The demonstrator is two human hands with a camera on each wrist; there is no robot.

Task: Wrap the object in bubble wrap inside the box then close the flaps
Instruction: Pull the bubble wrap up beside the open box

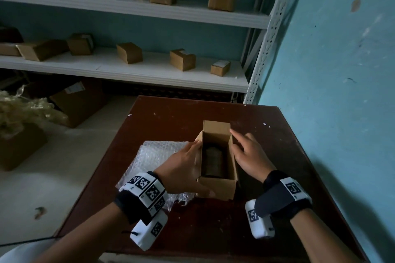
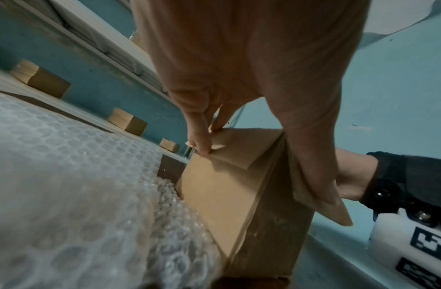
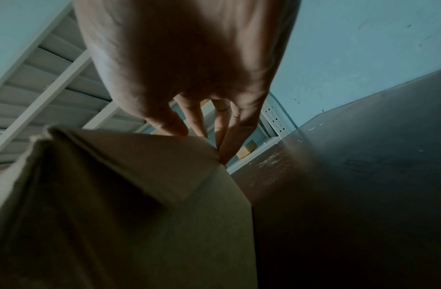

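Observation:
A small open cardboard box (image 1: 218, 187) stands on the dark red table (image 1: 277, 145). A dark cylindrical object (image 1: 213, 162) lies bare inside it. My left hand (image 1: 186, 166) lies flat against the box's left flap, and its thumb presses the near flap down. The left wrist view shows the fingertips (image 2: 201, 140) on the folded-down left flap of the box (image 2: 214, 195). My right hand (image 1: 248, 153) rests with straight fingers (image 3: 229, 140) on the right flap of the box (image 3: 115, 215). A sheet of bubble wrap (image 1: 154, 156) lies on the table left of the box, partly under my left wrist.
White shelving (image 1: 149, 74) with several small cardboard boxes stands behind the table. A teal wall (image 1: 342, 92) runs close along the table's right side. Larger boxes and crumpled plastic (image 1: 21, 109) sit on the floor to the left.

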